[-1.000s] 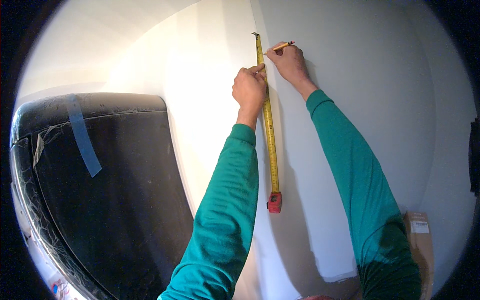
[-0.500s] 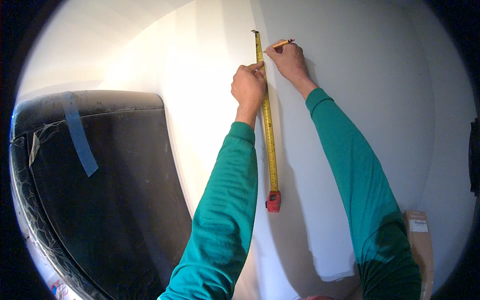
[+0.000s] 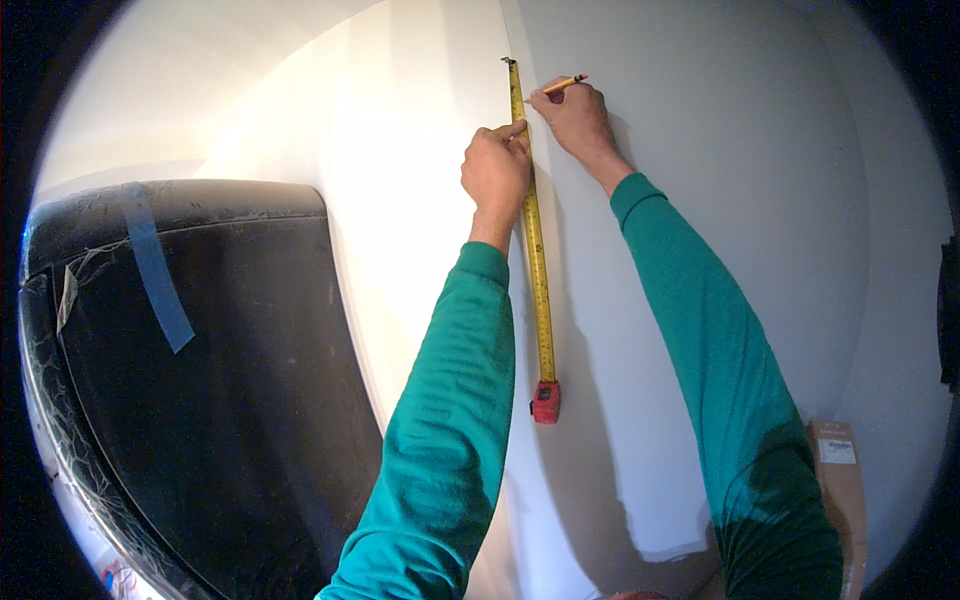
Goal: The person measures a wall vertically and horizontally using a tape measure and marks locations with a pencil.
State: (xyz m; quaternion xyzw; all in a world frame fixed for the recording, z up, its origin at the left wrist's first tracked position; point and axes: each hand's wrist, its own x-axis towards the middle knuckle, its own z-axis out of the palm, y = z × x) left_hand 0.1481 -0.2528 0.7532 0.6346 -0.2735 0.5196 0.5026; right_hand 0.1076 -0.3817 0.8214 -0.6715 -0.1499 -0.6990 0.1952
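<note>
A yellow tape measure [image 3: 539, 270] is stretched along the pale wall, its metal hook at the top and its red case [image 3: 545, 402] at the lower end. My left hand [image 3: 495, 170] grips the blade near its upper part, the fingers closed on its edge. Just right of the blade, my right hand [image 3: 577, 122] pinches a yellow pencil [image 3: 566, 86]. The pencil's tip points left, close to the tape's edge; whether it touches the wall I cannot tell. Green sleeves cover both forearms.
A large dark piece of furniture [image 3: 220, 390] wrapped in clear plastic stands at the left, with a strip of blue tape [image 3: 158, 270] on it. At the lower right a cardboard box [image 3: 839, 500] leans by the wall [image 3: 740, 180]. A dark object [image 3: 948, 315] shows at the right rim.
Almost nothing differs. The whole scene sits very slightly higher in the picture, and both hands keep their holds on the tape measure and pencil.
</note>
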